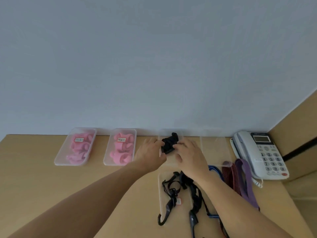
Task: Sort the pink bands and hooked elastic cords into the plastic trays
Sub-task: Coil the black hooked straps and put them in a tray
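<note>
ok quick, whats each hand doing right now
left hand: grips the black cord bundle by its left side.
right hand: grips the same bundle by its right side.

Pink bands [77, 148], black cord [169, 143], purple strap [247, 179], white telephone [264, 155], tan table [42, 182].

table [42, 186]: tan wood | on it: plastic trays [59, 157]; elastic cords [230, 177]; telephone [264, 152]
</note>
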The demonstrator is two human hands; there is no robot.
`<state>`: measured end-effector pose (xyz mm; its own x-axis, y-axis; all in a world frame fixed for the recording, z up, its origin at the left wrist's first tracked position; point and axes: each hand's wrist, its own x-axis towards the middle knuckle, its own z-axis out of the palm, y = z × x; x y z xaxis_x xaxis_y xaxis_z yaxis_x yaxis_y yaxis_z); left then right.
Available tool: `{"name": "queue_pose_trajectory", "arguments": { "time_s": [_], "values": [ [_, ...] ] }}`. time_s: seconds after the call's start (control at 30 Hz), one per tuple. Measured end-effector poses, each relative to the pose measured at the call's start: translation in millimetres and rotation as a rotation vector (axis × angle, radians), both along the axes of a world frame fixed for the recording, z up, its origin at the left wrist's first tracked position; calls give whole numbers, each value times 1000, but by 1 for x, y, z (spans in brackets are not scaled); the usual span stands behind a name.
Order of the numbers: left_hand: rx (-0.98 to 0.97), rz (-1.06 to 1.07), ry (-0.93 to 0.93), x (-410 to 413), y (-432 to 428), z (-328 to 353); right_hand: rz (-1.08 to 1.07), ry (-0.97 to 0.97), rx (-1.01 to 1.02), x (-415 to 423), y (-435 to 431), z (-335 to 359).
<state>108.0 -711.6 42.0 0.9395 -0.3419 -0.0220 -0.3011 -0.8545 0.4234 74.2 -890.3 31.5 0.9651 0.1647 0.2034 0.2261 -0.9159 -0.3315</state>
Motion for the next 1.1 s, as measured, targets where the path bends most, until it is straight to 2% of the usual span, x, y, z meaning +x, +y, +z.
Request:
{"name": "queue_pose_trajectory", "arguments": {
  "time_s": [0.07,0.13,0.3,0.4,0.53,0.6,0.73,0.8,0.93,1.03,1.1],
  "values": [
    [-10,11,116,-20,12,2,52,-4,29,-27,9,-2],
    [15,-17,235,-40,27,-1,130,114,-26,-55,19,-9],
    [78,-85,378,-74,53,-9,302,351,-381,-98,44,-27],
    [96,-106,420,-88,61,-8,281,379,-559,-109,48,-35],
    [79,-114,433,-94,63,0,240,352,-596,-111,46,-41],
    [80,-118,436,-95,62,9,254,310,-534,-108,44,-38],
    [88,-112,433,-94,49,37,242,197,-287,-97,30,-9],
    [17,-102,442,-93,38,55,228,176,-182,-88,22,17],
    [-335,1,546,-88,19,99,163,237,191,-81,9,70],
    [-607,182,559,-83,15,135,106,244,542,-81,8,99],
    [-797,301,550,-80,15,156,104,220,698,-82,12,115]
  ]
}}
